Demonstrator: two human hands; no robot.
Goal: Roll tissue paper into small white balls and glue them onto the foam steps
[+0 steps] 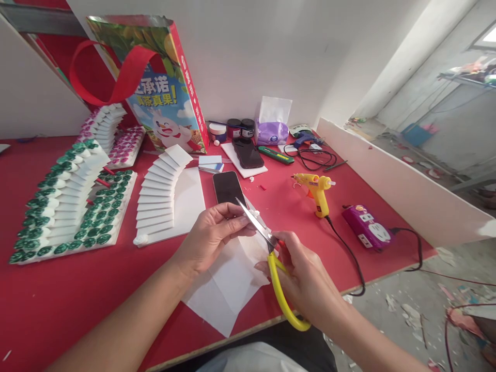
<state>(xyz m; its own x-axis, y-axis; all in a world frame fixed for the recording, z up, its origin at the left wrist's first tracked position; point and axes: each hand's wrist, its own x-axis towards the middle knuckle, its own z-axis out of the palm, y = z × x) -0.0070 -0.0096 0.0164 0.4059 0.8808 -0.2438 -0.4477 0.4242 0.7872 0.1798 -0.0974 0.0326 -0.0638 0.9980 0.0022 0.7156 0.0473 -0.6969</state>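
Observation:
Yellow-handled scissors (pixel 279 289) are gripped in my right hand (pixel 306 274), their blades pointing up and left. My left hand (pixel 213 232) is pinched near the blades on something small and whitish, partly hidden by the fingers. Beneath both hands lie thin white sheets (pixel 220 294) at the table's front edge. Just beyond my left hand is a black-screened phone (pixel 228 188). To the left, a fan of white strips (pixel 157 199) rests on a white board (pixel 191 199), with a small white blob at its lower corner.
Green-dotted pieces (pixel 93 227) stand at the left, a tall printed bag (pixel 166 98) behind. On the right are a yellow glue gun (pixel 315 191) and a purple power socket (pixel 368 227) with cables. Jars (pixel 234 128), purple tissues (pixel 272 132) and another phone (pixel 248 152) lie at the back.

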